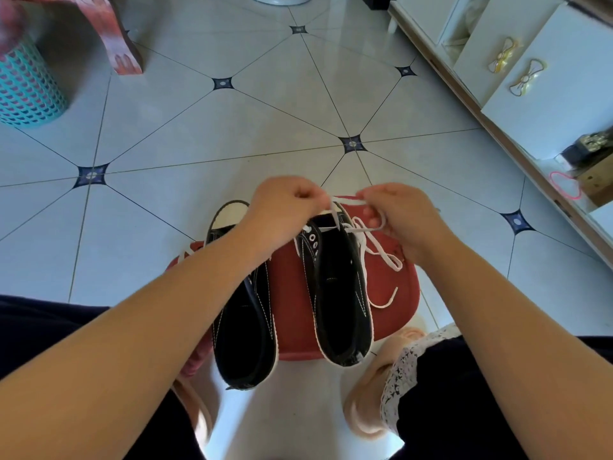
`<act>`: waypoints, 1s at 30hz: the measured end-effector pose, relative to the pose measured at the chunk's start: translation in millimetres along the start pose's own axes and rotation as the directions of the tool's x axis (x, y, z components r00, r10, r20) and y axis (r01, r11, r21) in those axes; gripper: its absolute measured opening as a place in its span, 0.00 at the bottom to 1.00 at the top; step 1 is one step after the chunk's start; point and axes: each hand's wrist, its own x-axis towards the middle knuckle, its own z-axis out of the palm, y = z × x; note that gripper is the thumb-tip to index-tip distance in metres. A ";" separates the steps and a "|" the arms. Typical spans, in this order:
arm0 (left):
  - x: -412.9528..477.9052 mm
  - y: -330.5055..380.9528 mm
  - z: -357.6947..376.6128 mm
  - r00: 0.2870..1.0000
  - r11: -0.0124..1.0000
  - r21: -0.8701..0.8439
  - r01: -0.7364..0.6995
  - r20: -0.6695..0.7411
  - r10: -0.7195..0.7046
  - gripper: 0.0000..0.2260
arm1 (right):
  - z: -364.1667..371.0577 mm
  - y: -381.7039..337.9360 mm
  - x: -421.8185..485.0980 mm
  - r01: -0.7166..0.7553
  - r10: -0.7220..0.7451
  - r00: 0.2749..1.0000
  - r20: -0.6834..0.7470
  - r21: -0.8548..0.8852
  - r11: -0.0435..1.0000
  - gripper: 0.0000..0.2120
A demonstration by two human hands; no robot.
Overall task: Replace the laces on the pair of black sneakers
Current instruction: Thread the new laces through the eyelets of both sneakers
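From my feed, a teal perforated plastic basket (26, 91) stands far left on the pale tiled floor (265, 127). The two black canvas sneakers (338, 293) sit side by side on a red plastic stool (394, 313), toes pointing away; my left forearm covers much of the left one. My left hand (282, 210) and right hand (401, 217) both pinch the white flat lace (381, 250) above the right shoe's eyelets, fingers closed. A white cabinet (530, 81) runs along the right.
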 end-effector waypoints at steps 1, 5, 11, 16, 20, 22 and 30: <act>-0.4 5.5 -2.3 1.000 0.983 -0.184 0.011 -0.014 -0.013 0.13 | 2.2 6.4 0.8 0.008 -0.008 1.000 0.002 -0.100 0.995 0.06; -3.1 15.3 -9.8 0.988 0.741 -0.662 0.108 0.153 -0.007 0.12 | 3.1 19.6 4.0 -0.004 -0.006 0.999 -0.036 -0.284 0.959 0.08; -7.8 3.5 4.7 0.954 0.585 -0.755 0.296 0.260 -0.147 0.10 | 10.4 16.3 -5.9 0.161 -0.133 0.986 0.100 -0.387 0.908 0.10; -8.1 -3.3 21.5 0.911 0.570 -0.727 0.384 0.198 -0.363 0.07 | 11.5 16.4 -2.6 0.113 -0.095 0.993 0.074 -0.281 0.953 0.06; -5.5 -4.3 22.4 0.913 0.648 -0.659 0.382 0.159 -0.376 0.10 | 9.5 15.6 -7.9 0.035 0.071 0.951 0.300 -0.333 0.942 0.11; -6.1 -4.1 23.3 0.918 0.687 -0.622 0.377 0.153 -0.366 0.11 | 12.2 14.8 -9.8 0.032 0.053 0.964 0.262 -0.310 0.950 0.09; 15.5 28.7 -56.6 0.926 0.516 -0.794 0.322 0.152 -0.345 0.12 | 7.2 11.7 -10.3 0.053 -0.033 0.998 0.049 -0.500 0.864 0.16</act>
